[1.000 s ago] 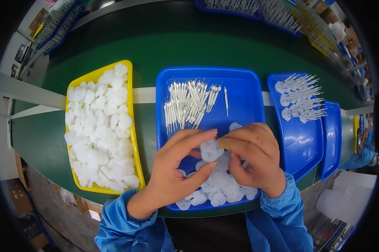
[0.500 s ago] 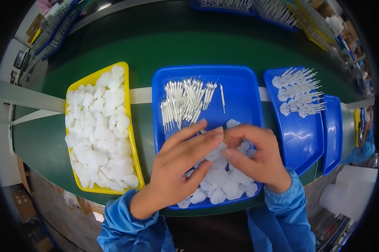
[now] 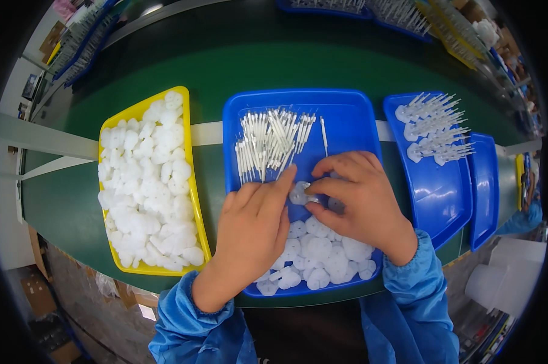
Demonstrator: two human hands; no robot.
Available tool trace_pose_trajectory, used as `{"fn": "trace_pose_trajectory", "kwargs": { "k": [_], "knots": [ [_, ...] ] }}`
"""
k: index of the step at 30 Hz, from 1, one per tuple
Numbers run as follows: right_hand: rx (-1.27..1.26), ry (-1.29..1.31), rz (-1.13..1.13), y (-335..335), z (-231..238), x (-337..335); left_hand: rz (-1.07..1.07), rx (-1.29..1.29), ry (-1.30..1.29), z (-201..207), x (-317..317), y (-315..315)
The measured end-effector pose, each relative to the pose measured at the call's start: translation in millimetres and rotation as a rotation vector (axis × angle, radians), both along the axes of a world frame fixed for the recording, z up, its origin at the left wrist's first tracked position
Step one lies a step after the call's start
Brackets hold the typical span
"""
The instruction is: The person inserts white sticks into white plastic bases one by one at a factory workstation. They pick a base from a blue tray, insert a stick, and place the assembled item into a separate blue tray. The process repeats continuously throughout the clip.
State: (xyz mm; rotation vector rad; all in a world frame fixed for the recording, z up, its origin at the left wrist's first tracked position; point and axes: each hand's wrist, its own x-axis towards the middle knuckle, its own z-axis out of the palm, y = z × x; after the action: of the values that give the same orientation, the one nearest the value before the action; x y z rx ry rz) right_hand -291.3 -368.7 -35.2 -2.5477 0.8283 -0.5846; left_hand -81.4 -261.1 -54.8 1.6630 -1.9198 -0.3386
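My right hand (image 3: 371, 206) pinches a small translucent white plastic piece (image 3: 298, 193) with rounded lobes over the middle of the blue tray (image 3: 346, 118). My left hand (image 3: 249, 230) is just left of that piece, index finger stretched forward and thumb apart from it, with nothing visible in its grasp. Beyond its fingertips, in the tray's far left, lies a bunch of thin white sticks (image 3: 277, 136) with fine tips. One single stick (image 3: 323, 136) lies apart to their right. A heap of similar white plastic pieces (image 3: 322, 255) fills the tray's near part, below my hands.
On the left stands a yellow tray (image 3: 195, 206) heaped with white rounded pieces (image 3: 146, 188). On the right, a blue tray (image 3: 437, 203) holds rows of pieces with sticks standing in them (image 3: 434, 130). Another blue tray (image 3: 485, 200) sits beside it on the green table (image 3: 225, 60).
My hands have moved apart. The right hand has turned and now shows the plastic piece in its pinch; my left hand's fingers have shifted left and down from the right hand's fingertips.
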Motion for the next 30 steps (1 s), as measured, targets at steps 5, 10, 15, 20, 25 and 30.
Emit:
{"fn": "trace_pose_trajectory", "kwargs": {
  "k": [5,10,15,20,25,30],
  "knots": [
    [-0.050,0.017,-0.026,-3,-9,-7,-0.045,-0.005,-0.037,7,-3,-4],
    [-0.022,-0.030,0.004,-5,-8,-7,0.012,-0.053,-0.006,9,-8,-18],
    [-0.038,-0.040,0.064,-4,-11,-8,0.032,-0.061,-0.006,1,-9,-22],
    [-0.219,0.000,0.046,1,-17,-1,0.030,-0.051,-0.021,0,-10,-23],
    [-0.282,0.131,0.009,6,-4,2,0.020,-0.064,-0.023,5,-13,-24],
    [-0.183,-0.077,-0.198,10,23,-55,0.052,0.023,0.062,24,2,10]
  ]
}}
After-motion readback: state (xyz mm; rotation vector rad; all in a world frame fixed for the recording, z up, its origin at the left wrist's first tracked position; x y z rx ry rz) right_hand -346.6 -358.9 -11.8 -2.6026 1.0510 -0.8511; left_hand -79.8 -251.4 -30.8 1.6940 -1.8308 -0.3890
